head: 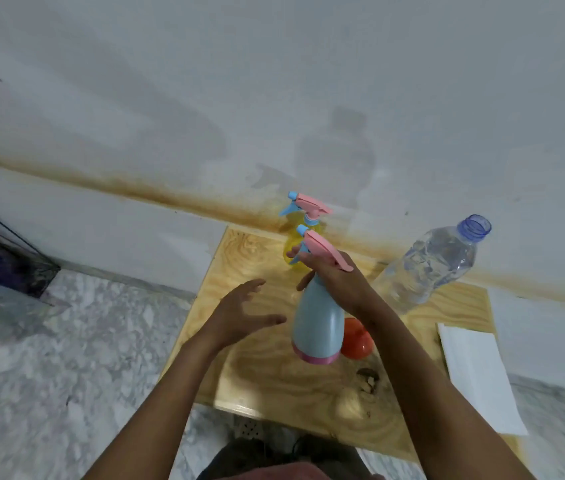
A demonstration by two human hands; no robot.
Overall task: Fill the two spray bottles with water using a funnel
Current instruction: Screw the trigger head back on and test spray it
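Right hand [336, 282]: my fingers curled round blue spray bottle [317, 323] neck, bottle tilted. Left hand [239, 313]: fingers spread, beside its body, not touching. Yellow spray bottle [293, 244] just beyond right fingertips. Orange funnel [357, 344] by right wrist.

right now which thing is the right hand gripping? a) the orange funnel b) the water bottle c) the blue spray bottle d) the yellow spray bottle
c: the right hand curls round the neck of the blue spray bottle, just under its pink trigger head.

Soft, even indoor light — faint shadows on the wall [135, 81], wide-angle bowing, slight overall blur.
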